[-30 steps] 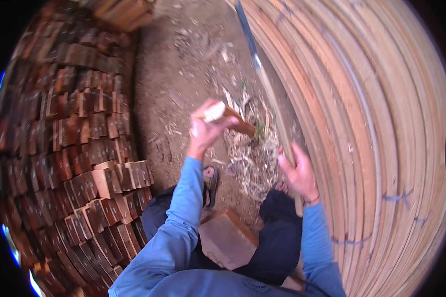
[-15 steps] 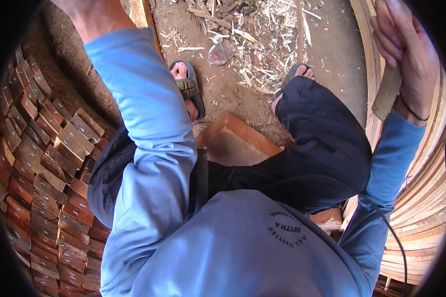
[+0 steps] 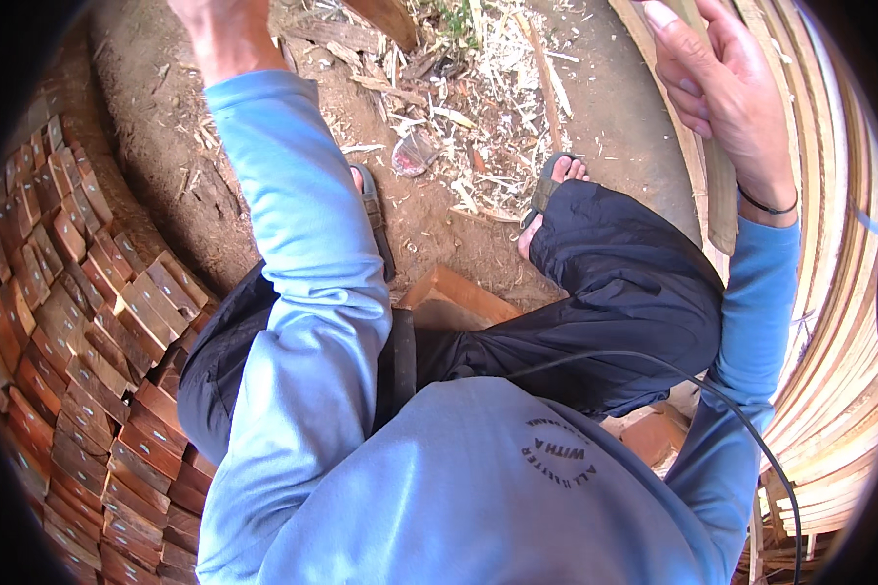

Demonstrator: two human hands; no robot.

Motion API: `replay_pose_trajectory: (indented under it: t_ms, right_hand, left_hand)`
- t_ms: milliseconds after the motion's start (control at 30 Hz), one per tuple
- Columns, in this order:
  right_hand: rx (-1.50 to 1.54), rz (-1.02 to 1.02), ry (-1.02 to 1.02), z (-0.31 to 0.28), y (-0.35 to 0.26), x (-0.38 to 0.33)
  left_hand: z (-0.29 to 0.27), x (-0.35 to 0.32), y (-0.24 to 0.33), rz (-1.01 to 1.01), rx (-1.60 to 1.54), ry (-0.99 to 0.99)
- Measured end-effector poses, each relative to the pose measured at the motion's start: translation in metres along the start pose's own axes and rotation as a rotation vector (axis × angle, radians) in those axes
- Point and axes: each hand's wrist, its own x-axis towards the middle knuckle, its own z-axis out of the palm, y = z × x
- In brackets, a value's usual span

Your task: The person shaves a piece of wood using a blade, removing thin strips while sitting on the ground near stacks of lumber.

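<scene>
Seated person seen from above. The right hand (image 3: 727,93), raised at upper right, has its fingers (image 3: 683,58) wrapped around a long wooden strip (image 3: 720,195), holding it upright against the stacked strips (image 3: 829,292) so it stays steady. The left hand (image 3: 219,29) is cut off by the frame; its grip cannot be told. Shavings (image 3: 478,127) litter the dirt floor (image 3: 166,146) between the feet; cut blocks (image 3: 88,322) stand piled at left.
</scene>
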Motion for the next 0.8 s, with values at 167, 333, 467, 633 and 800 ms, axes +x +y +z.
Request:
replay_pose_trajectory:
  t_ms: [167, 333, 467, 633, 800]
  right_hand:
    - [-0.039, -0.036, 0.065, -0.013, 0.008, -0.039]
    - [-0.074, -0.031, 0.126, -0.014, 0.007, -0.101]
    - [0.089, 0.046, 0.150, 0.004, 0.031, -0.153]
    - [0.288, 0.033, 0.098, 0.040, 0.077, -0.205]
    - [0.442, -0.043, 0.132, 0.059, 0.079, -0.249]
  left_hand:
    - [0.003, 0.001, 0.020, -0.064, 0.062, 0.124]
    - [-0.025, -0.013, 0.034, -0.108, 0.363, 0.195]
    - [-0.007, -0.040, 0.051, -0.105, 0.207, 0.298]
    - [-0.004, -0.058, 0.065, -0.098, 0.071, 0.378]
    - [0.011, -0.048, 0.102, 0.009, 0.088, 0.317]
